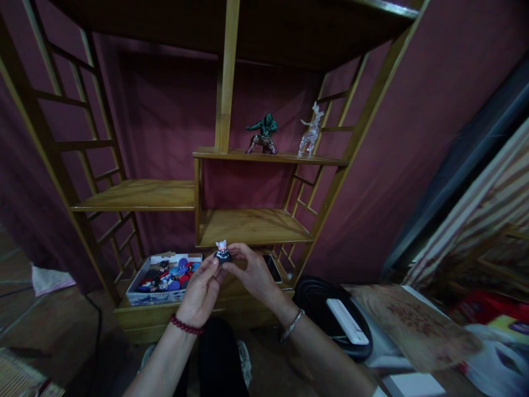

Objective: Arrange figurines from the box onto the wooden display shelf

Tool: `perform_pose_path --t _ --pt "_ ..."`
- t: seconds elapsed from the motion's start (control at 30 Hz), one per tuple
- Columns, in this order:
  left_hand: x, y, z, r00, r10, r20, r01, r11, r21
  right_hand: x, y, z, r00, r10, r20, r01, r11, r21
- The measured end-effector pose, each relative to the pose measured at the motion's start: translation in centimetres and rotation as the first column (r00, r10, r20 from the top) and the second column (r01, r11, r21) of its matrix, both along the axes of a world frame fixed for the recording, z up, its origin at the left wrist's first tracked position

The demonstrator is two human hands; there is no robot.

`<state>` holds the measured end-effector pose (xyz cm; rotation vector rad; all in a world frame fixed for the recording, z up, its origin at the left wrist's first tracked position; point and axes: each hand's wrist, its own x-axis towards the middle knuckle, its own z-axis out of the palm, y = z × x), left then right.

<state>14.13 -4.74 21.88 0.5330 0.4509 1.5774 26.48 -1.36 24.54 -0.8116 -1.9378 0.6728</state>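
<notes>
A small figurine with a pale, eared head and a dark base is held upright between both hands, in front of the wooden shelf unit. My left hand pinches its base from the left, thumb in front. From the right, my right hand has its thumb and fingers closed about the same base. Left of the hands, an open cardboard box holds several small red, blue and black figures. Part of the lower shelf is hidden behind my hands.
A green-and-purple crouching figure and a clear deer figurine stand on the upper right shelf. A dark flat device lies on the bottom ledge. To the right sit a black round-ended object and a cloth-covered surface.
</notes>
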Motion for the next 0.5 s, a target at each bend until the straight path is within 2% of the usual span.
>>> perform_pose_path --t 0.5 --pt "0.9 0.3 1.6 0.999 0.037 -0.011 -0.037 0.998 -0.052 0.4 0.2 0.5 0.996 -0.075 -0.043 0.077 0.996 0.041"
